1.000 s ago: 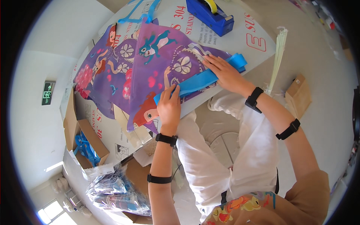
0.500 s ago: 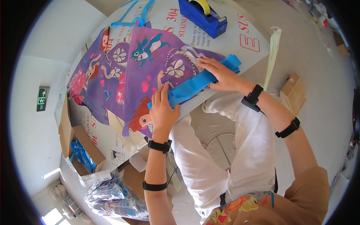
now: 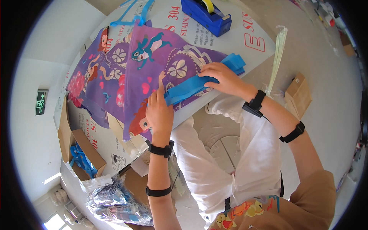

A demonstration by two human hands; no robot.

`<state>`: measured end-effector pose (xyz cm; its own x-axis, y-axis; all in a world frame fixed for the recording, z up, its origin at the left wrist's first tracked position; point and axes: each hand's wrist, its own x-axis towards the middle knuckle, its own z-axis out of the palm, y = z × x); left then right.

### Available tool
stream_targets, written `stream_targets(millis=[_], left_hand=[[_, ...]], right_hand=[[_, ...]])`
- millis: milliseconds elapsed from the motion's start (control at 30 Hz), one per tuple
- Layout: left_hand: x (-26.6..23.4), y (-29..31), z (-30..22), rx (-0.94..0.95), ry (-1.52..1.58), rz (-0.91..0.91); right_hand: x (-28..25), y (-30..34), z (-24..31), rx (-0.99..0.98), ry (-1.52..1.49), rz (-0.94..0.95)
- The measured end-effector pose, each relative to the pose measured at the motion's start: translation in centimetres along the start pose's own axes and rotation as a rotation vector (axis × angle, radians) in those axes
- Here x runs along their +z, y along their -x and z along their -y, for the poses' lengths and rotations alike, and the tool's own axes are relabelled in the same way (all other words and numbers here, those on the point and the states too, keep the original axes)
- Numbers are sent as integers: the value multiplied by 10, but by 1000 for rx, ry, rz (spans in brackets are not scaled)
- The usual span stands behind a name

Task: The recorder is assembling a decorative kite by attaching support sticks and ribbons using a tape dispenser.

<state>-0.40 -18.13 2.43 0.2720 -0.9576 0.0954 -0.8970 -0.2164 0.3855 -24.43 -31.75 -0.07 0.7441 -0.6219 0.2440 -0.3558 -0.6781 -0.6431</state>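
Blue tape dispenser (image 3: 207, 15) beyond purple cartoon-print fabric bag (image 3: 153, 61) | blue ribbon strap (image 3: 191, 86) flat on bag's near edge | left hand (image 3: 159, 113), right hand (image 3: 220, 76) fingers pressed flat on strap

Strap (image 3: 191, 87) lies on bag (image 3: 153, 65), tape dispenser (image 3: 207, 15) behind it.

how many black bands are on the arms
4: left wrist band, left forearm band, right wrist band, right forearm band. None seem hidden.
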Motion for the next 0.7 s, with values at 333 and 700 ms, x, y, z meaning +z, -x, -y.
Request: stream_targets(millis=[333, 700], left_hand=[[-11, 9, -7, 454, -74, 159], [10, 5, 7, 557, -254, 36]], right_hand=[[3, 7, 0, -71, 84, -12], [-12, 9, 3, -198, 274, 74]])
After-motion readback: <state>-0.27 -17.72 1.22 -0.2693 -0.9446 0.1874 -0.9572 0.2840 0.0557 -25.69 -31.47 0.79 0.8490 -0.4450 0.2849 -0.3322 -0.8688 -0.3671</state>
